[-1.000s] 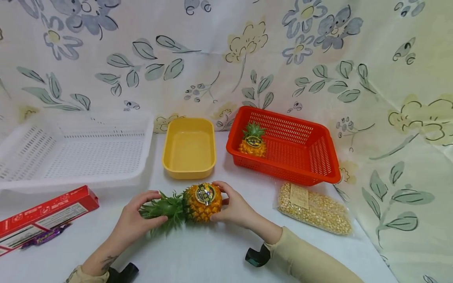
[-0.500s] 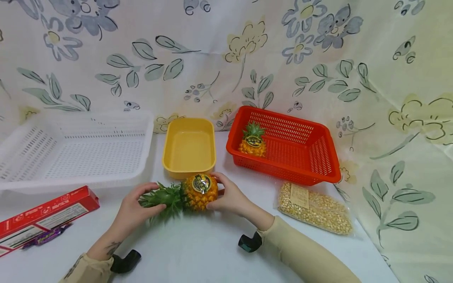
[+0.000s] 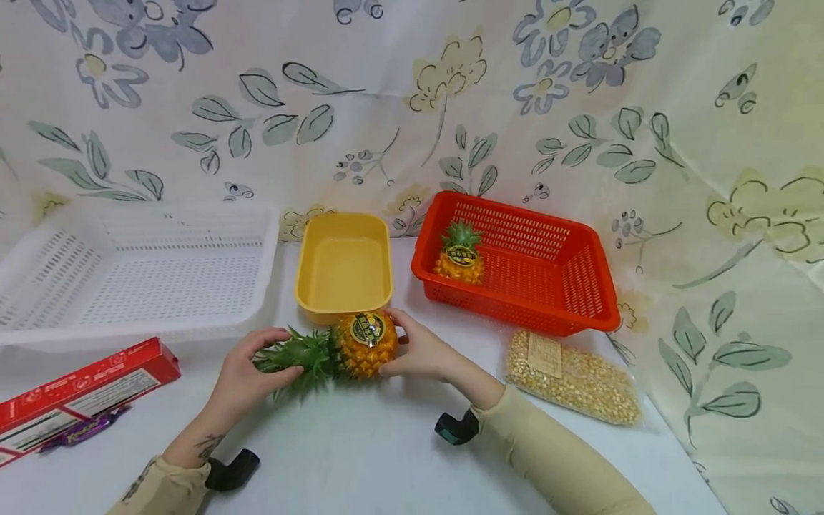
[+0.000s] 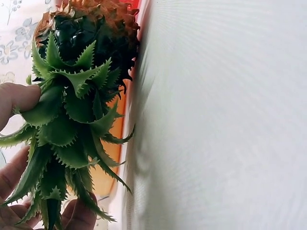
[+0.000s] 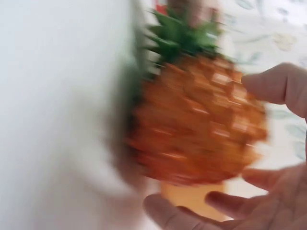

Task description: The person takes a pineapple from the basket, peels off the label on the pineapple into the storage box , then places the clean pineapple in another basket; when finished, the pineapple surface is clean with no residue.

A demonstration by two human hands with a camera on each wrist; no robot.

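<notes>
A pineapple [image 3: 360, 361] with a round black-and-gold label lies on its side near the front of the yellow tub, its leafy crown pointing left. My left hand [image 3: 246, 375] holds the green crown between thumb and fingers; in the left wrist view the thumb presses a leaf [image 4: 57, 129] and the fingertips reach round beneath. At the fruit's base, my right hand [image 3: 425, 350] has its thumb and fingers spread around the orange body. The right wrist view shows that body [image 5: 196, 120] blurred, with the thumb at its side and curled fingers by the base.
Behind the pineapple stands a yellow tub [image 3: 344, 318]. A second pineapple [image 3: 459, 270] sits in the red basket [image 3: 502, 304]. A bag of corn kernels [image 3: 573, 379] lies right. Left are a white basket [image 3: 129, 332], a red box [image 3: 90, 390] and a purple-wrapped bar [image 3: 84, 429].
Both hands have shifted the pineapple away from me, up towards the yellow tub and slightly left. Over the last half second it has barely moved.
</notes>
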